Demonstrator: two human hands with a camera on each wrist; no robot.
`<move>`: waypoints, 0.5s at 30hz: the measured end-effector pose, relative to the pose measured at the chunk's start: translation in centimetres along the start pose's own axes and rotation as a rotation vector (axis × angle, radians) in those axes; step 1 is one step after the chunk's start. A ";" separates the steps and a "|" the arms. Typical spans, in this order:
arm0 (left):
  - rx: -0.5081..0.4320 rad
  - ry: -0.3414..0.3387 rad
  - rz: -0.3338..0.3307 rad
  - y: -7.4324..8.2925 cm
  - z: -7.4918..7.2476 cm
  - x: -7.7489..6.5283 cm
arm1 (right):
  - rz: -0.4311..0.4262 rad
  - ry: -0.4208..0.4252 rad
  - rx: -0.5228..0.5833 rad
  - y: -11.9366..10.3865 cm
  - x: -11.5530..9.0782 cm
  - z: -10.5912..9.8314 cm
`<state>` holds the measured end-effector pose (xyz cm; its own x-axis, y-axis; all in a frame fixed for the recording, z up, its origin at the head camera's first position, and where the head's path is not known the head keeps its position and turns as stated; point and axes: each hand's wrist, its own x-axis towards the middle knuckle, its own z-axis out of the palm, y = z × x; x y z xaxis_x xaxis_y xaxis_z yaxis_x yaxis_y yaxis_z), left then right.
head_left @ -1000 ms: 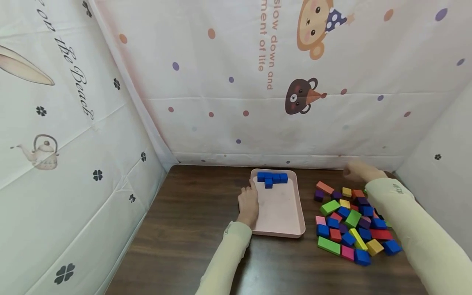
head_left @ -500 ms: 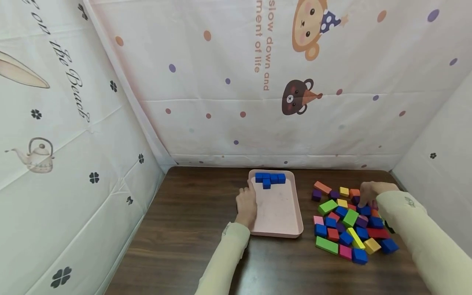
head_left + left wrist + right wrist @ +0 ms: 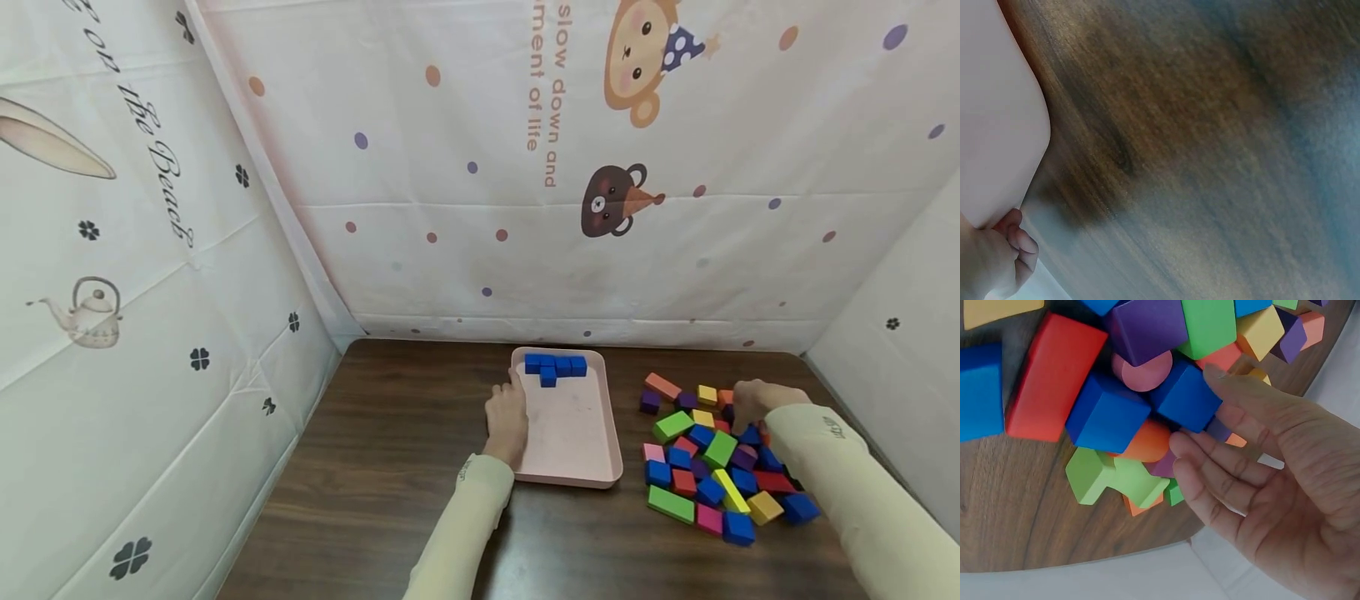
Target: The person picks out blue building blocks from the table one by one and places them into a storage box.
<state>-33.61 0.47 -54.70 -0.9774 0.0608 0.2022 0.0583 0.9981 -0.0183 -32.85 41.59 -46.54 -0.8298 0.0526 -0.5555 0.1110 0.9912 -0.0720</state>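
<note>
My left hand [image 3: 507, 421] holds the left side of the pink tray [image 3: 570, 446], its index finger stretched along the rim. In the left wrist view the curled fingers [image 3: 1022, 247] show at the pale tray wall [image 3: 997, 119]. Several blue cubes [image 3: 562, 366] stand in a row along the tray's far end, with a single one just in front of them. Over the pile at the right, my right hand [image 3: 761, 404] pinches a blue cube [image 3: 1185, 397], thumb on one side and fingers on the other. The cube still lies among its neighbours.
Mixed wooden blocks lie in a loose pile on the dark table [image 3: 405, 467], among them a red block [image 3: 1057, 375], a purple block [image 3: 1147, 328], a pink cylinder [image 3: 1144, 370] and green blocks [image 3: 671, 504]. Printed white cloth [image 3: 420, 275] hangs behind and at both sides.
My right hand has come down from behind the pile onto the blocks, its fingers now at a blue cube. The left hand and the tray have stayed in place.
</note>
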 end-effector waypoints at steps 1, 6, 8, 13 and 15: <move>0.002 -0.003 0.001 0.0 -0.1 0.0 | -0.001 0.003 0.005 -0.1 0.0 0.0; -0.001 -0.003 -0.001 0.0 -0.1 -0.1 | 0.001 0.010 -0.004 -0.5 -0.7 -0.4; -0.003 0.001 0.002 0.0 0.0 -0.1 | 0.010 0.006 -0.014 -1.2 -1.7 -1.1; -0.010 0.022 0.007 0.0 0.1 -0.1 | 0.053 0.010 0.017 -3.8 -5.0 -3.4; -0.016 0.025 0.008 -0.1 0.2 -0.1 | 0.038 0.018 0.011 -4.5 -5.4 -4.3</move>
<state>-33.57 0.40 -54.91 -0.9715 0.0685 0.2267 0.0694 0.9976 -0.0041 -31.24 37.35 -39.68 -0.8347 0.0922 -0.5429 0.1485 0.9871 -0.0606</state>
